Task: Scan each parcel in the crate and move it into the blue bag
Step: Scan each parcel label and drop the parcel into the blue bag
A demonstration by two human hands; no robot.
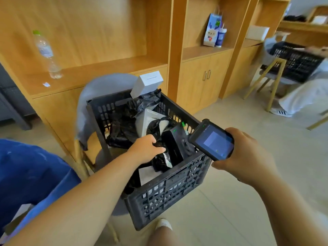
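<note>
The left hand (144,150) reaches down into the crate, and its fingers and thumb are curled onto a black crinkled plastic parcel (160,163) lying near the crate's near side. The right hand (246,155) is held apart from it, just outside the crate's right corner, wrapped round a black handheld scanner with a lit screen (212,139). The screen faces up and the scanner's head points toward the parcels.

Just beside the gripped parcel a black rectangular box (173,141) stands on edge. A grey wrapped parcel (147,119) and more black plastic packets lie deeper in. A white cardboard box (147,84) sticks up above the far corner.

All of these sit in the black slatted plastic crate (170,190), which rests on a grey chair with wooden legs (104,87). The blue fabric bag (30,173) lies open to the left of the crate, under the left forearm.

Behind, a clear plastic water bottle with a green cap (47,54) stands on the wooden worktop (99,70). A blue-and-white paper gift bag (212,31) stands on a shelf to the right. At the far right another person holds a second black crate (298,63); that part is blurred.
</note>
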